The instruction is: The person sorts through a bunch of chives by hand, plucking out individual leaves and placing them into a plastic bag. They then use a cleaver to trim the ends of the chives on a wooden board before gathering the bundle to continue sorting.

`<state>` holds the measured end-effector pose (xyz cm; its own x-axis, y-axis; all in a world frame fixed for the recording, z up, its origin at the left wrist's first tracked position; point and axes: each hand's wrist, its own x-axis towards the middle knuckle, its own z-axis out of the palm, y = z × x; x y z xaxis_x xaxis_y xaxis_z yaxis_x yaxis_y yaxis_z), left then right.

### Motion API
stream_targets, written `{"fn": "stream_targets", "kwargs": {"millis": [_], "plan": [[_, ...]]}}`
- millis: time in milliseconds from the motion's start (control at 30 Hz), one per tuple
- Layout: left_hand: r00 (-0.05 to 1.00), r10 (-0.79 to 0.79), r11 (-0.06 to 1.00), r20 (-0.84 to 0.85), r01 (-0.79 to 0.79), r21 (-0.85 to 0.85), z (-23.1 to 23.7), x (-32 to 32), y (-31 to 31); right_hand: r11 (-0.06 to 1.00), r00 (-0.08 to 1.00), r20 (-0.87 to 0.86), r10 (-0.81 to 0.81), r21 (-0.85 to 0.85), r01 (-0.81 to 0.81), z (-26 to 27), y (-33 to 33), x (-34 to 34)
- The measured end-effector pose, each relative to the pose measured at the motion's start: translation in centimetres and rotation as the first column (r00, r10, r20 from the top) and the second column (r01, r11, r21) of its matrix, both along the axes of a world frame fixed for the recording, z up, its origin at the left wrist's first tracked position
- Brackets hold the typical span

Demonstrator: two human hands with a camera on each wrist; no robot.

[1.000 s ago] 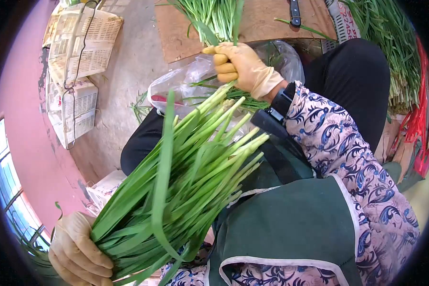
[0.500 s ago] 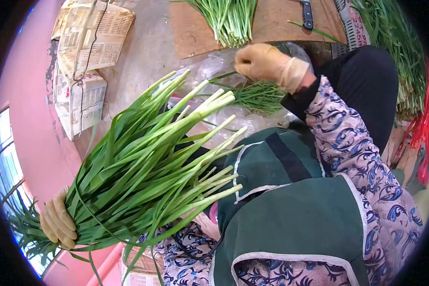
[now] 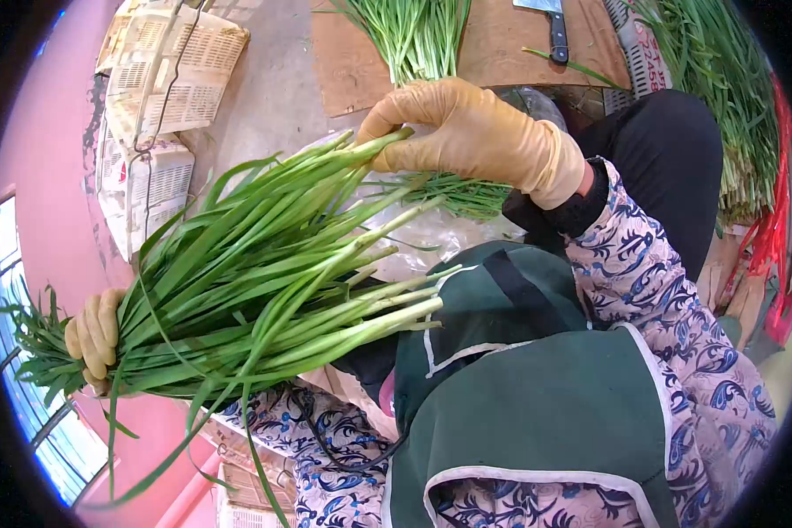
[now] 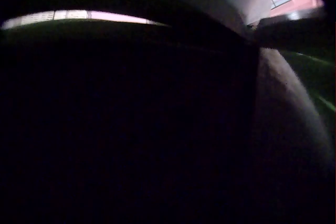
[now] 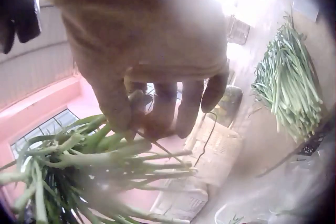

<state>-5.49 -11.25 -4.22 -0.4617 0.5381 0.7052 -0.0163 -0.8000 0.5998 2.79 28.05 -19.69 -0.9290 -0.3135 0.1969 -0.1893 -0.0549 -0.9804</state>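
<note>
Stretching across the left of the scene, a bunch of greens (image 3: 238,282) is gripped near its leafy end by the left hand (image 3: 95,339), while a stalk end (image 3: 391,144) is pinched by the right hand (image 3: 471,136)! Light and bendy it should prove, easily bruised in the leaves, perhaps slippery, so best taken round the firmer stalks. Long, flat, deep green leaves are seen, paling into whitish stalks, fanned loosely towards the right, a few leaves drooping near

Left hand (image 3: 95,336) partly behind leaves (image 3: 204,304)
</note>
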Motion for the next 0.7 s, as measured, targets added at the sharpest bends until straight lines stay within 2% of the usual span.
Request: {"fn": "stream_targets", "kwargs": {"millis": [67,100,200,233,333,367,467,500,567,633,700], "plan": [[0.999,0.028,0.999,0.041,-0.026,-0.042,-0.2,0.0,-0.8,0.994,0.996,0.059,0.067,0.084,-0.072,0.5,0.6,0.1],[0.994,0.057,0.998,0.097,-0.056,-0.012,-0.3,0.2,-0.7,0.986,0.991,0.092,0.099,0.125,-0.111,0.7,0.8,0.1],[0.989,0.095,0.992,0.109,-0.085,-0.095,-0.4,0.4,0.2,0.981,0.973,0.163,0.163,0.077,-0.177,1.2,0.4,0.3],[0.972,0.189,0.975,0.139,-0.169,-0.145,-0.3,1.2,1.0,0.981,0.978,0.114,0.174,0.069,-0.183,1.3,0.3,0.2],[0.990,0.026,0.995,0.135,-0.013,-0.098,-1.3,0.0,2.1,0.983,0.964,0.219,0.151,-0.140,-0.122,0.7,-0.4,0.2],[0.989,-0.012,0.996,0.149,0.025,-0.090,-1.4,-0.1,2.6,0.984,0.969,0.201,0.142,-0.135,-0.116,0.3,-0.5,0.2],[0.974,0.119,0.982,0.193,-0.086,-0.168,-1.1,0.6,2.9,0.966,0.923,0.322,0.210,-0.211,-0.146,0.5,0.0,-0.2],[0.978,0.044,0.986,0.202,-0.011,-0.165,-1.2,0.1,2.9,0.951,0.906,0.339,0.252,-0.258,-0.168,0.3,0.2,-0.2],[0.957,0.165,0.984,0.240,-0.141,-0.111,-1.8,0.7,3.1,0.943,0.884,0.366,0.291,-0.266,-0.201,0.5,0.8,-0.3],[0.933,0.220,0.974,0.285,-0.192,-0.121,-1.6,1.5,3.5,0.925,0.872,0.372,0.319,-0.323,-0.201,0.2,1.0,-0.4],[0.956,0.053,0.998,0.290,-0.042,-0.046,-2.0,0.6,3.4,0.921,0.854,0.398,0.335,-0.327,-0.209,0.2,1.1,-0.4]]}}
